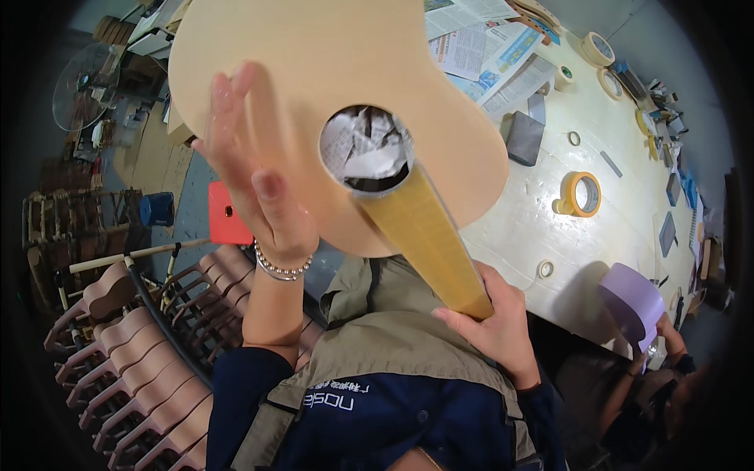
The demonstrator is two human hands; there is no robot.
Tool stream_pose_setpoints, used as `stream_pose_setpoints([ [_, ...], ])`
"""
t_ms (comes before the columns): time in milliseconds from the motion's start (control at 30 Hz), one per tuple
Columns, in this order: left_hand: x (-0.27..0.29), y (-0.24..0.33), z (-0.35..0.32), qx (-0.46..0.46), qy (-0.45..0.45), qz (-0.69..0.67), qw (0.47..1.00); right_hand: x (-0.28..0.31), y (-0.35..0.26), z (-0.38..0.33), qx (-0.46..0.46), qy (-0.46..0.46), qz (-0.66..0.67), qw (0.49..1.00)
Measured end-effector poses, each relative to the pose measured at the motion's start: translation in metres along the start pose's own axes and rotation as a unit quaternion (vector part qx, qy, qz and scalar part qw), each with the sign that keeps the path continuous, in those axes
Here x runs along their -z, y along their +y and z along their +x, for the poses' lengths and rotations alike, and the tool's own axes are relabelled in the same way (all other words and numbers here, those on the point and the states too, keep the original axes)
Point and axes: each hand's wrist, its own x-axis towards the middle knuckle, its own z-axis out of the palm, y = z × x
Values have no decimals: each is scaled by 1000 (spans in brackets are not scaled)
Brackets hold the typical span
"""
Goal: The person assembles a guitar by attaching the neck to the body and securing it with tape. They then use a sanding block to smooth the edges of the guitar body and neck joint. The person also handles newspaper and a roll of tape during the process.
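An unfinished, pale tan guitar body point(306, 39) fills the upper middle, its soundhole stuffed with crumpled newspaper point(377, 153). Its neck point(420, 235) slants down toward me, faced with yellow masking tape. My right hand point(503, 326) grips the neck near its lower end, thumb over the taped face. To the left of the soundhole, my left hand point(263, 173) is raised at the guitar's top, fingers stretched out and slightly blurred, holding nothing. Whether its palm touches the surface I cannot tell. Beaded bracelets point(283, 265) circle that wrist.
On the right, a pale table point(510, 259) bears newspaper sheets point(487, 55), a dark block point(525, 139) and yellow tape point(583, 195). Beyond its near edge, another person's hand point(669, 339) holds a lilac curved piece point(632, 302). Racked pinkish-brown pieces point(149, 353) and a red stool point(228, 212) stand left.
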Motion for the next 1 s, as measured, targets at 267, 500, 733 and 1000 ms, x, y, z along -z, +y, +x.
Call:
stream_pose_setpoints([
  [267,-12,20,48,-50,-48,-111,991,23,-18,11,-240,-101,416,871],
  [500,-19,13,73,-88,-17,-297,951,7,-23,25,-208,-66,444,869],
  [733,2,-32,95,-88,-53,-178,979,-29,-34,51,-181,-89,482,853],
  [1000,14,-72,112,-74,-119,-251,958,-81,-41,76,-200,-64,556,804],
])
